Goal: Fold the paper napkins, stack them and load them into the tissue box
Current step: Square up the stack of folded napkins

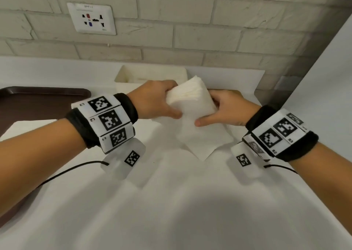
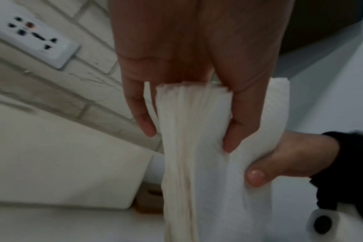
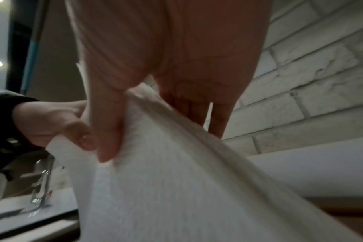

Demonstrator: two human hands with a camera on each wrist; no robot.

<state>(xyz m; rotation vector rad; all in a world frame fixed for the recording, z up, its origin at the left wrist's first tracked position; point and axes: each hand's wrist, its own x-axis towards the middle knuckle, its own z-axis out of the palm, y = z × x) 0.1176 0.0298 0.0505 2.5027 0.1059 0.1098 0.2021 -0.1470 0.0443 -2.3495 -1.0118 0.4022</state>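
Note:
A thick stack of folded white napkins (image 1: 190, 99) is held tilted above the table, between both hands. My left hand (image 1: 162, 101) grips its left side, thumb on the near face and fingers behind; in the left wrist view the stack (image 2: 189, 147) sits between thumb and fingers. My right hand (image 1: 224, 109) grips the right side, thumb on the near face; the stack (image 3: 176, 180) fills the right wrist view. One more white napkin (image 1: 205, 141) lies flat on the table under the stack. The cream tissue box (image 1: 152, 74) stands open just behind the hands.
A dark brown tray (image 1: 38, 101) lies at the left on the white table (image 1: 171, 202). A brick wall with a socket plate (image 1: 91, 18) rises behind. A white panel (image 1: 323, 74) stands at the right.

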